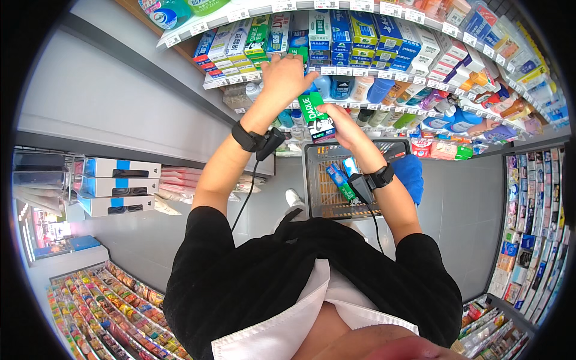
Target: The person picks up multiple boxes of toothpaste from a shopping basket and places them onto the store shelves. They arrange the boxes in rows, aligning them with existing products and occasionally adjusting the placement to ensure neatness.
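My right hand [343,125] grips green Darlie toothpaste boxes [313,112], held stacked lengthwise in front of the shelf; how many there are I cannot tell. At the toothpaste shelf [378,74], my left hand [284,76] reaches in with its fingers over a green-and-blue toothpaste box [299,41]. Those fingertips are partly hidden, so whether they hold that box is unclear. Stacked toothpaste boxes [258,38] stand just left of this hand, and others [342,33] to its right. Below my right forearm is a grey shopping basket [312,198] with several toothpaste boxes [336,177] inside.
Bottles [361,87] line the shelf under the toothpaste, and more bottles [288,118] stand lower. A blue cloth-like item [408,177] hangs at the basket's right side. White boxes [119,184] jut out at left. Black cables [246,198] trail from both wrist devices.
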`<action>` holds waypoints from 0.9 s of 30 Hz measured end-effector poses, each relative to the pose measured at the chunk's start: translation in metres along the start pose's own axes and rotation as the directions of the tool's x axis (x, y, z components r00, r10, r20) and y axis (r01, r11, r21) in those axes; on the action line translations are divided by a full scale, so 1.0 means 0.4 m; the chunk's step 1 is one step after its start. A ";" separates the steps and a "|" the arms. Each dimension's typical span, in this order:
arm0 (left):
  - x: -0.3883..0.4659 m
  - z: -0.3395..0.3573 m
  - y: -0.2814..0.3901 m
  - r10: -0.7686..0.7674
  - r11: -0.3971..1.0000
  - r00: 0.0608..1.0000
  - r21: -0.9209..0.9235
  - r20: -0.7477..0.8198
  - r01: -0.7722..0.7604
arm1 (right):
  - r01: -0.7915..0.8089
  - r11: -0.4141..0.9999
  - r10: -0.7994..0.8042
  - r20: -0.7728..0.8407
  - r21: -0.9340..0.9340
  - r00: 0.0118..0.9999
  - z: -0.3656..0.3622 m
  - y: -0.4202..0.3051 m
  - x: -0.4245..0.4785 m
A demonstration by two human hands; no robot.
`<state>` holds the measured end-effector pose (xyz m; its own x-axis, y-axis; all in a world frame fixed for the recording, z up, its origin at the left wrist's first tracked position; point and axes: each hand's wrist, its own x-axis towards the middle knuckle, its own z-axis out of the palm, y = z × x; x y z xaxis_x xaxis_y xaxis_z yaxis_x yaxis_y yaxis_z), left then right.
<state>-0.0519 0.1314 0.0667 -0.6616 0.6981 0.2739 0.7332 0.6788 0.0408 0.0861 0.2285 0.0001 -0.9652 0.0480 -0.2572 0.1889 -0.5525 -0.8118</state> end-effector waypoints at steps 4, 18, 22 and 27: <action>-0.040 0.029 0.019 -0.106 0.962 0.983 -0.265 -0.152 0.063 | 0.021 0.998 -0.020 0.004 -0.053 1.000 -0.020 0.023 -0.010; -0.086 0.066 -0.040 -0.290 0.288 0.863 -0.823 0.413 0.490 | 0.038 0.994 -0.038 0.000 -0.101 0.999 -0.055 0.028 -0.039; -0.096 0.086 -0.069 -0.098 -0.092 0.738 -0.745 0.668 0.661 | 0.061 0.987 -0.060 0.017 -0.146 0.998 -0.082 0.042 -0.024; -0.088 0.095 -0.085 0.086 -0.347 0.662 -0.601 0.744 0.720 | 0.046 0.983 -0.039 0.040 -0.178 0.998 -0.088 0.032 -0.035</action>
<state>-0.0594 0.0924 0.0192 -0.4921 0.6906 -0.5301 -0.6360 0.1306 0.7605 0.1086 0.2502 -0.0252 -0.9783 0.0357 -0.2040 0.1740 -0.3925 -0.9031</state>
